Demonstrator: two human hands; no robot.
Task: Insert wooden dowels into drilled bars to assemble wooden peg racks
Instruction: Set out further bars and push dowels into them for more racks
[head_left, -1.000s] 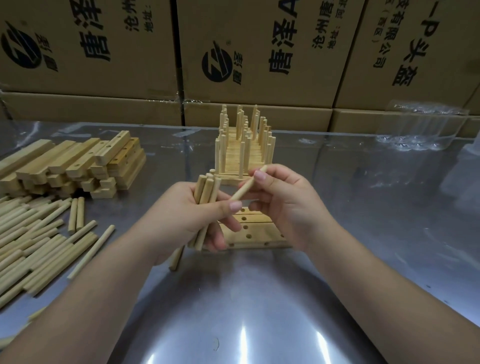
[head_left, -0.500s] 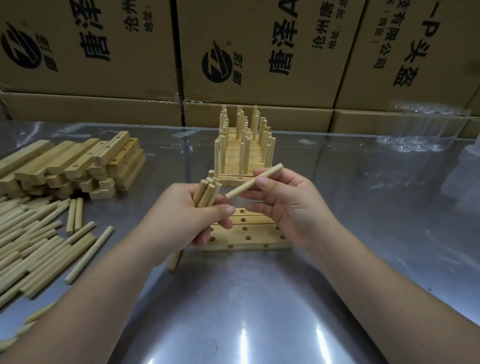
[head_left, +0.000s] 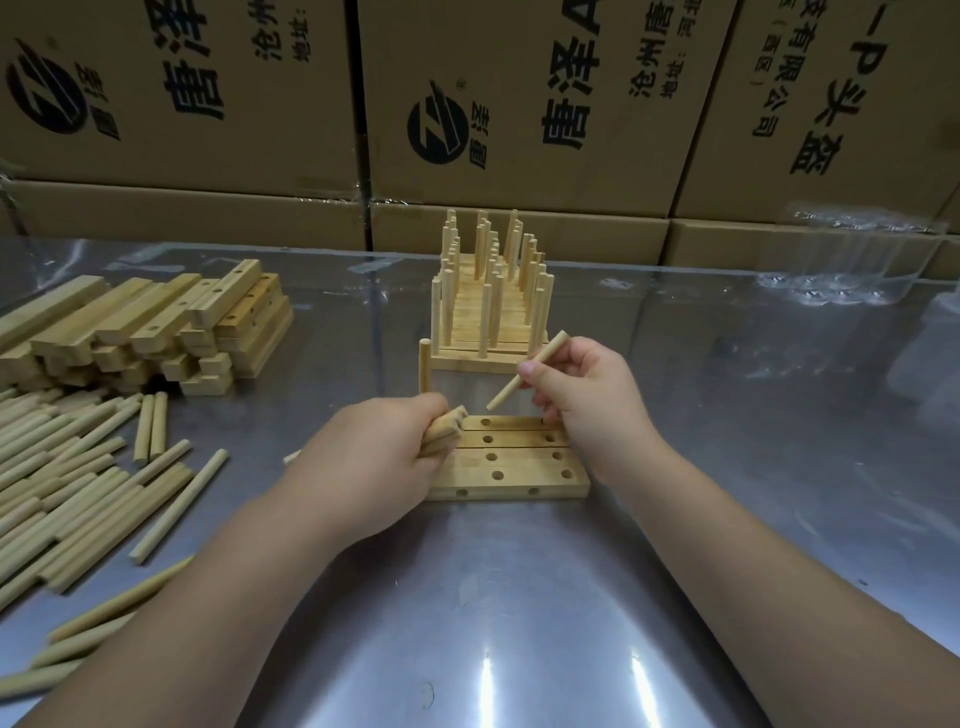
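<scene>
Steel table (head_left: 519, 597) bears loose dowels (head_left: 67, 483), stacked bars (head_left: 156, 322), racks (head_left: 488, 301).

A shiny grey metal table (head_left: 727, 519) fills the lower part of the view. It is smooth and mirrors the things around it. Small bright spots of light (head_left: 487, 673) shine on it near the front. Behind the table stands a wall of big brown cardboard boxes (head_left: 519, 218), stacked one row on top of the other. They have black letters and a round black mark (head_left: 435, 124) printed on them. Some clear plastic (head_left: 857, 254) lies at the back right, against the boxes.
</scene>
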